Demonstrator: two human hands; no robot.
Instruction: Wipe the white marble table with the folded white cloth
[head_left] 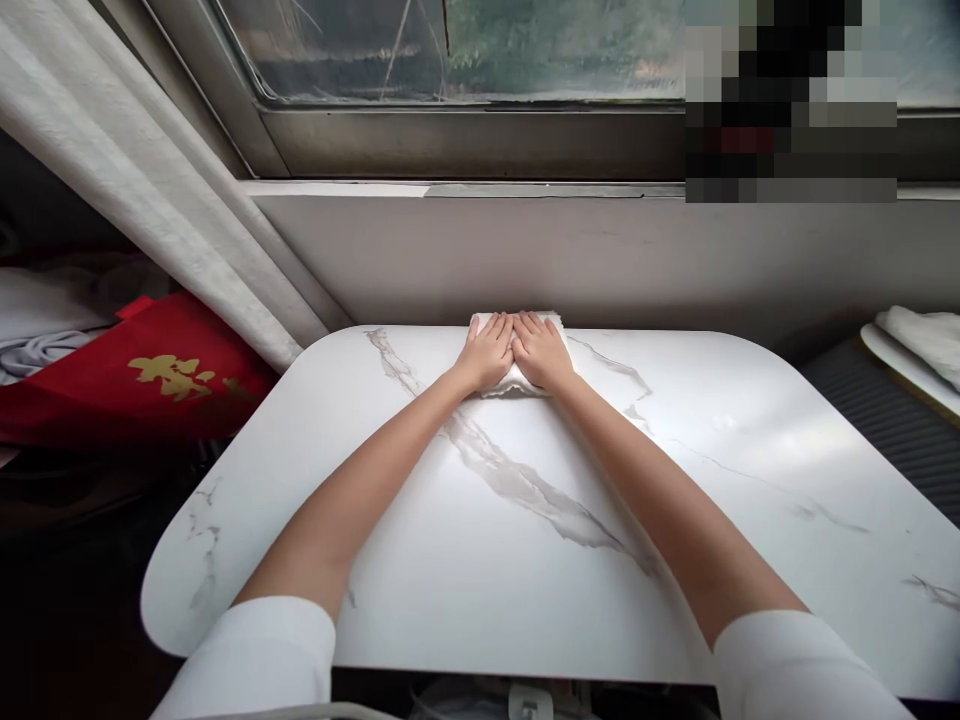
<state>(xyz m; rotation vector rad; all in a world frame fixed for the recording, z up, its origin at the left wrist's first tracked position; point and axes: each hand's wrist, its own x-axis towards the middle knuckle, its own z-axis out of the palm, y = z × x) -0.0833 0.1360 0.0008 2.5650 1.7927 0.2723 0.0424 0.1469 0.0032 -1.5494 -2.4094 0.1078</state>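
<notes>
Both arms reach across a white marbled table (480,560) to its far edge. There a folded white cloth (517,382) lies on the tabletop close to the wall. My left hand (489,352) rests flat on the left part of the cloth, its fingers stretched out. Beside it, my right hand (541,350) is spread flat on the right part. The two hands touch or nearly touch in the middle. The cloth shows beyond the fingertips and below the palms; the rest is hidden under the hands.
A window (465,50) with a metal frame is above the wall. On the left hang a pale curtain (150,170) and a red bag (112,390) with gold print. At right, a white cloth (926,335) lies over a tray on a dark ribbed surface.
</notes>
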